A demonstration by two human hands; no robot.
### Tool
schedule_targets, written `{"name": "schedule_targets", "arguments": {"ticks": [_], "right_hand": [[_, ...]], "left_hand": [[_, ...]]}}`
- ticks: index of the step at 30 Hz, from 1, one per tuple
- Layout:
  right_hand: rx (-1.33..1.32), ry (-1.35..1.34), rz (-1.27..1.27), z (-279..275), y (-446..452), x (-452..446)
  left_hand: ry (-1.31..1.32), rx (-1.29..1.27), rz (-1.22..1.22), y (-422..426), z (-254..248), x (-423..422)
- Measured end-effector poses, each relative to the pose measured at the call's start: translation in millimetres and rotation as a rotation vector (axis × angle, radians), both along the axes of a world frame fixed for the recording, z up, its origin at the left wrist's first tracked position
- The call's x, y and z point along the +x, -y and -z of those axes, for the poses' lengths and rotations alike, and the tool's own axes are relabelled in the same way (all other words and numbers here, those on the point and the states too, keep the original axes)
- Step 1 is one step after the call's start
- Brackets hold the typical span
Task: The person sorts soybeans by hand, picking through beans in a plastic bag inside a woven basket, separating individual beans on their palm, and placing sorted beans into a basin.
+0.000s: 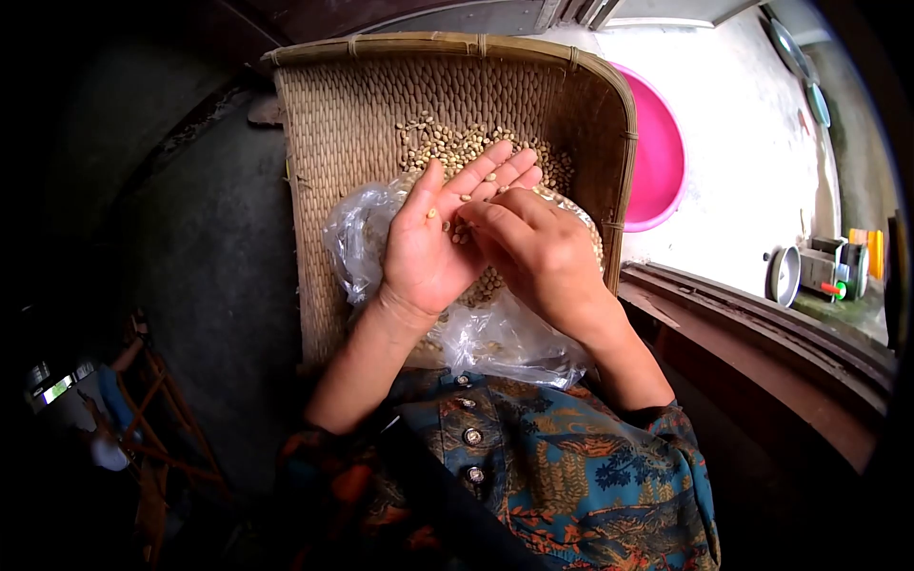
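My left hand point(426, 249) is held palm up over a woven winnowing basket point(333, 143), its fingers stretched out. Several small oval tan beans point(461, 231) lie on its palm and fingers. Over that palm my right hand point(547, 249) bends in a pinch; its fingertips are partly hidden, so I cannot tell what is between them. Beyond the hands, a loose heap of similar beans point(447, 143) rests in the basket. A clear plastic bag point(505, 335) with more beans lies beneath my hands, its crumpled edge showing at left and near my shirt.
The basket's raised rim point(419, 42) curves round the far and right sides. A pink basin point(657, 157) stands on the floor just right of it. A wooden sill point(743, 333) runs along the right. At lower left is a dark wooden frame point(152, 409).
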State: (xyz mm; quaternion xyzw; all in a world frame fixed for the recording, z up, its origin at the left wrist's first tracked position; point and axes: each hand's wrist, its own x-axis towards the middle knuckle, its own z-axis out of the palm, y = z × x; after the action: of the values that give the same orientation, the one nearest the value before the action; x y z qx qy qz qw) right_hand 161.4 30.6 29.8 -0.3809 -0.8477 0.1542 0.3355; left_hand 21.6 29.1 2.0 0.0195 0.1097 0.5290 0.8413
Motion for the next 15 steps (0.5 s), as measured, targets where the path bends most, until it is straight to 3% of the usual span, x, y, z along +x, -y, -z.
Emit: {"name": "schedule_targets", "arguments": {"ticks": [7, 10, 14, 15], "right_hand": [[-0.117, 0.12, -0.004, 3.1, -3.8, 0.8], [-0.348, -0.162, 0.001, -7.8, -2.5, 4.5], [-0.479, -0.233, -0.077, -13.7, 1.7, 11.5], [-0.409, -0.203, -0.08, -7.1, 4.0, 8.4]], "left_hand": [[-0.006, -0.021, -0.006, 0.6, 4.5, -0.3], [0.03, -0.076, -0.021, -0.8, 0.9, -2.7], [0.028, -0.095, -0.037, -1.8, 1.6, -3.2], [0.037, -0.078, -0.035, -2.4, 4.5, -2.0]]}}
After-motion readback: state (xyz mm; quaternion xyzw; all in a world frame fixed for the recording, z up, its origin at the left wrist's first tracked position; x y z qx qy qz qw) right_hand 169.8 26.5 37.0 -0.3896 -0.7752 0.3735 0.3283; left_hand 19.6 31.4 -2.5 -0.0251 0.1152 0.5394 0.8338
